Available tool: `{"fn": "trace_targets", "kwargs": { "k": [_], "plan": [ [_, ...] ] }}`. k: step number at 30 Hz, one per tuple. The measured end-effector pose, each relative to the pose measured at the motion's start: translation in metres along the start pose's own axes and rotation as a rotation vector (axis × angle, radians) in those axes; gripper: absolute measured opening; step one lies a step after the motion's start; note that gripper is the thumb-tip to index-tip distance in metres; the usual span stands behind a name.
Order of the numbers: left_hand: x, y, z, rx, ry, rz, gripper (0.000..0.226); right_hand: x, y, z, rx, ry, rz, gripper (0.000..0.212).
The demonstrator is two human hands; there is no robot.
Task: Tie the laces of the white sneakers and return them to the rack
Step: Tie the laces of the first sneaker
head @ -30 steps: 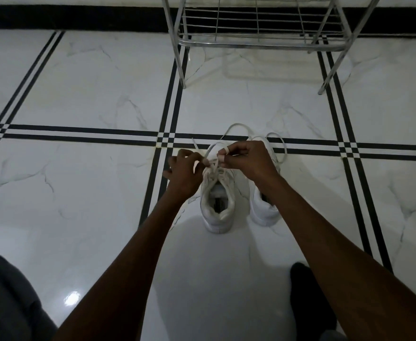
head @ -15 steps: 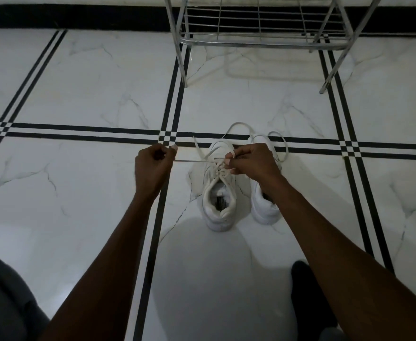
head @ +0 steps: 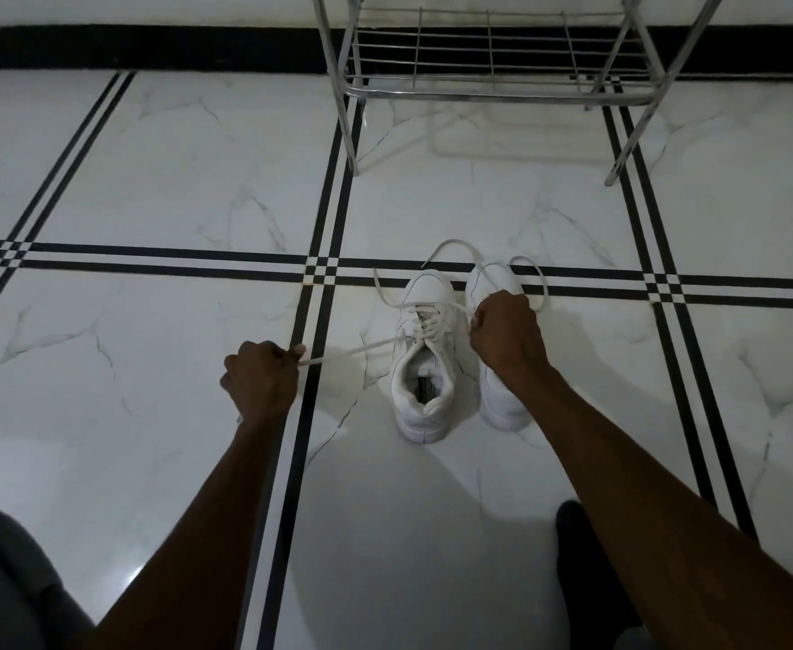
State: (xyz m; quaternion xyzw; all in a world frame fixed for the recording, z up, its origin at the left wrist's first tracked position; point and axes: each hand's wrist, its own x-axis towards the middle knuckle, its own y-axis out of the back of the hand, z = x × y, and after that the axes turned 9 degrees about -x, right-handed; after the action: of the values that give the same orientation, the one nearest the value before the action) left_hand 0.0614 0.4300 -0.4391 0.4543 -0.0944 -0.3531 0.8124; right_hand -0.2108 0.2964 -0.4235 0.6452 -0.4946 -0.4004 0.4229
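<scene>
Two white sneakers stand side by side on the marble floor, toes pointing away from me. The left sneaker (head: 425, 368) is fully visible. My right hand (head: 507, 337) and forearm cover much of the right sneaker (head: 493, 281). My left hand (head: 261, 380) is out to the left of the pair, fist closed on one end of the left sneaker's lace (head: 352, 351), which runs taut to the eyelets. My right hand pinches the other lace end beside the tongue. Loose lace loops (head: 451, 246) lie past the toes.
A chrome wire shoe rack (head: 493, 91) stands at the far wall, its lowest shelf bare, its legs on the floor about a tile beyond the sneakers. My knee shows at the lower left (head: 0, 579) and a dark foot at the lower right (head: 587, 570).
My left hand has drawn away from the shoe to the left and toward me, pulling the lace out taut. My right hand has shifted a little right, over the right sneaker.
</scene>
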Motion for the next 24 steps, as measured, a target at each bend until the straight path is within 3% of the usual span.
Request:
{"fn": "trace_targets", "kwargs": {
  "k": [3, 5, 7, 10, 13, 17, 20, 24],
  "plan": [
    [-0.003, -0.011, 0.015, -0.113, -0.216, -0.071, 0.025, -0.005, 0.008, -0.005, 0.053, 0.073, 0.018, 0.049],
    [-0.010, -0.022, 0.036, -0.199, -0.346, -0.222, 0.023, -0.006, 0.011, -0.006, 0.109, 0.204, -0.048, 0.055],
    [-0.021, -0.032, 0.057, -0.258, -0.425, -0.346, 0.023, -0.007, 0.007, -0.008, 0.081, 0.317, -0.121, 0.048],
    [-0.034, -0.045, 0.073, -0.336, -0.374, -0.428, 0.016, -0.013, 0.005, -0.014, 0.008, 0.290, -0.145, 0.027],
    [-0.033, -0.045, 0.073, -0.343, -0.337, -0.419, 0.003, -0.016, 0.008, -0.016, -0.039, 0.241, -0.121, 0.018],
    [-0.029, -0.040, 0.070, -0.097, -0.418, -0.396, 0.031, -0.012, 0.007, -0.014, -0.105, 0.218, -0.169, 0.015],
    [-0.022, -0.031, 0.064, 0.149, -0.596, -0.221, 0.033, -0.013, 0.002, -0.017, -0.199, 0.186, -0.190, 0.016],
    [-0.021, -0.033, 0.052, 0.237, -0.591, -0.175, 0.030, -0.014, 0.000, -0.024, -0.162, 0.157, -0.216, 0.021]
  ]
}}
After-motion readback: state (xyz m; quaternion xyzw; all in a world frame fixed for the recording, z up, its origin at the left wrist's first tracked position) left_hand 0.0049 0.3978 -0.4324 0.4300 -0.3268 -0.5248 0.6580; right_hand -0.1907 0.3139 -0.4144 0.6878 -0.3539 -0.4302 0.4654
